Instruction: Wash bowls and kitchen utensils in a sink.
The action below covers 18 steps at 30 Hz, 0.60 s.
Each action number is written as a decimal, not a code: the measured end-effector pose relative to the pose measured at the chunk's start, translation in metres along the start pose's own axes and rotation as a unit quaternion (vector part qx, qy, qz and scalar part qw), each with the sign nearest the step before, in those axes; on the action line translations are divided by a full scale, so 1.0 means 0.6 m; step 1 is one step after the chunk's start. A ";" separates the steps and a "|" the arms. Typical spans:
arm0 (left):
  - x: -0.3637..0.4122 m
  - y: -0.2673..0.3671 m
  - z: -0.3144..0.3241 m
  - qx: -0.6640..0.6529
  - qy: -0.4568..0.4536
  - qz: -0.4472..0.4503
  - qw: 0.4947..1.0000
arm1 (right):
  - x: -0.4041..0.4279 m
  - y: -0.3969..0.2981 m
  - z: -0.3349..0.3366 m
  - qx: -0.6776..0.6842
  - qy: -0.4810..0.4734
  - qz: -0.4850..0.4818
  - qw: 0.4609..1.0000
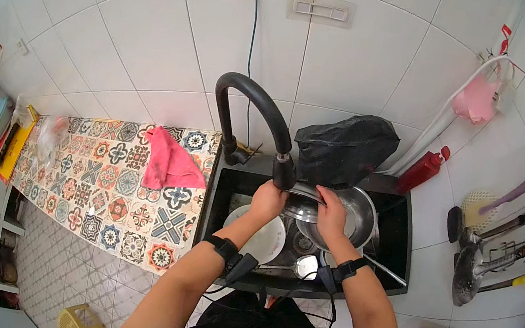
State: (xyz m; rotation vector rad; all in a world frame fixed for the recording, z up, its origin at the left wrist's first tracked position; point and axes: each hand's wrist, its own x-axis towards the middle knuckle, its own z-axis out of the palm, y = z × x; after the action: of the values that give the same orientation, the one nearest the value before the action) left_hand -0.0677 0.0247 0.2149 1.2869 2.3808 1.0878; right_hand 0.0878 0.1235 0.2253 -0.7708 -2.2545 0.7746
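Note:
Under the black faucet, my left hand and my right hand grip a shiny metal dish, bowl or lid, from its two sides. It is tilted, and its far edge is partly hidden by the spout. Below it in the black sink rests a larger stainless steel bowl. A white bowl lies at the sink's left, under my left forearm. Near the front wall is a metal utensil with a broad end. A metal handle slants across the right part. Whether water runs cannot be made out.
Left of the sink is a pattern-covered counter bearing a pink cloth and a clear plastic bag. A black bag and a red bottle stand behind the sink. Ladles and a skimmer hang at right. Cables trail from my wrist straps.

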 end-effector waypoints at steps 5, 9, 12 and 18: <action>0.011 -0.035 0.000 -0.124 -0.140 -0.101 0.977 | -0.033 0.053 0.009 0.190 0.076 0.081 0.976; -0.029 -0.076 0.015 -0.318 -0.117 -0.256 0.906 | -0.053 0.073 0.056 0.317 0.111 0.218 0.917; -0.058 -0.092 0.010 -0.298 -0.124 -0.273 0.906 | -0.063 0.072 0.096 0.443 0.133 0.335 0.821; -0.082 -0.117 -0.002 -0.159 -0.044 -0.173 0.971 | -0.079 0.081 0.163 0.682 0.020 0.478 0.554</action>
State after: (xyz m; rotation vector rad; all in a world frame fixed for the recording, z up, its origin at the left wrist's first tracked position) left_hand -0.0832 -0.0390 0.1599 0.7615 2.1457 1.2080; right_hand 0.0640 0.0918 0.1128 -0.9885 -0.3468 2.4219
